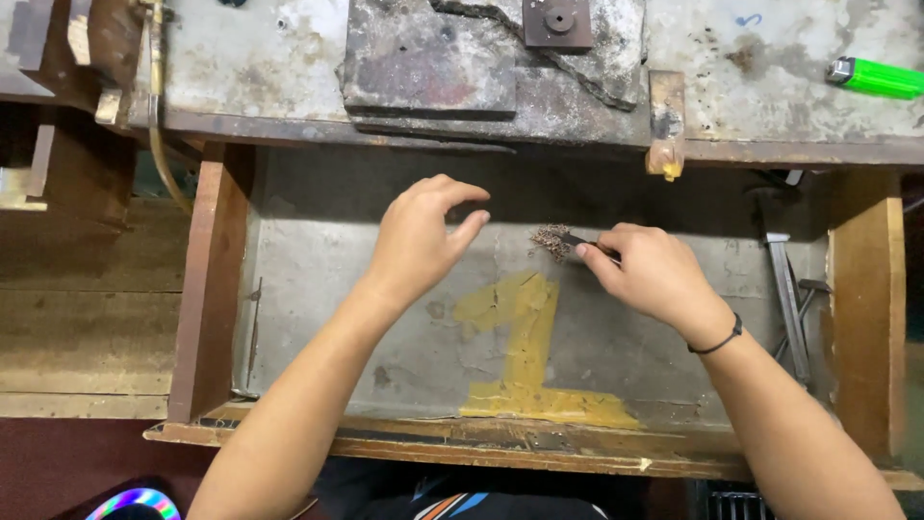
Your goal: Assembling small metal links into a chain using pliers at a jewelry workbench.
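Note:
My right hand (pixel 647 273) pinches thin dark tweezers (pixel 589 243) whose tip holds a small tangled cluster of fine metal chain (pixel 551 240) just above the grey floor of an open wooden drawer (pixel 318 241). My left hand (pixel 421 238) hovers a little to the left of the cluster, fingers curled and apart, holding nothing. A yellow painted shape (pixel 525 351) marks the drawer floor below both hands.
A worn metal workbench top (pixel 269 58) with a dark slab (pixel 433 67) and a square block (pixel 558 21) runs along the back. A green lighter (pixel 876 77) lies at top right. Metal tools (pixel 787 299) rest at the drawer's right side, beside its wooden wall (pixel 866 308).

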